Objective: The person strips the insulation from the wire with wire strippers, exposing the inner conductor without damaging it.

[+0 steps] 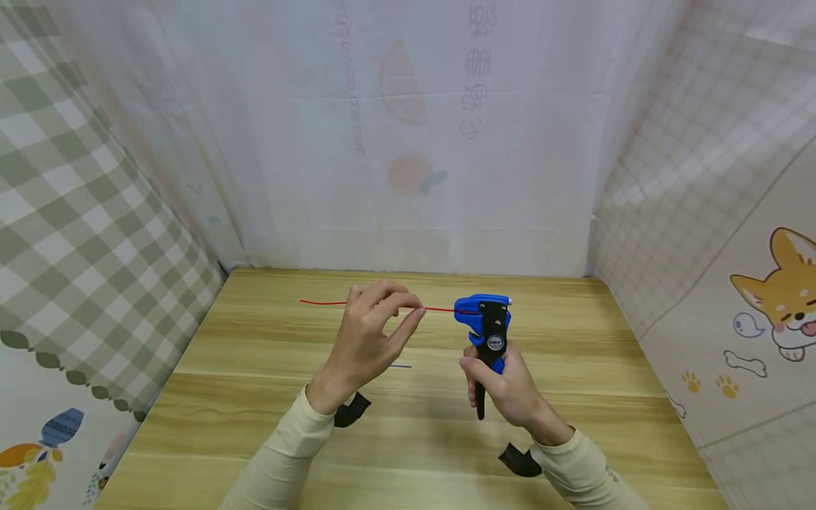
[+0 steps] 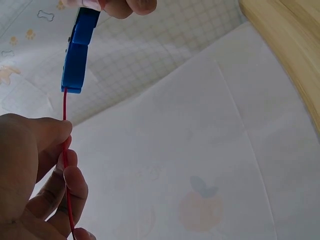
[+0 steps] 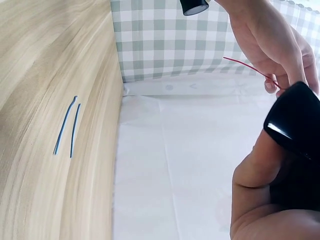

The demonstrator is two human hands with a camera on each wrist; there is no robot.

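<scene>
I see L hand [image 1: 372,329] pinching thin red flexible wire [image 1: 440,309], axis running R into blue-and-black pistol-shaped stripper [image 1: 494,329] R hand [image 1: 510,382] grips, exact depth unclear.

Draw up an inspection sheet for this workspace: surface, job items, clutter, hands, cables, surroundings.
Surface: wood-grain tabletop.
Job items: red wire running into the head of a blue-and-black wire stripper, both held above the tabletop.
Clutter: two blue wires lying side by side, apart, on the tabletop.
Hands: left hand pinches the red wire; right hand grips the wire stripper. A black piece shows beside each wrist; its use is unclear.
Cables: apart from the wires listed, nothing seen.
Surroundings: checked cloth on the left, pale printed sheet behind, cartoon dog print on the right.
</scene>
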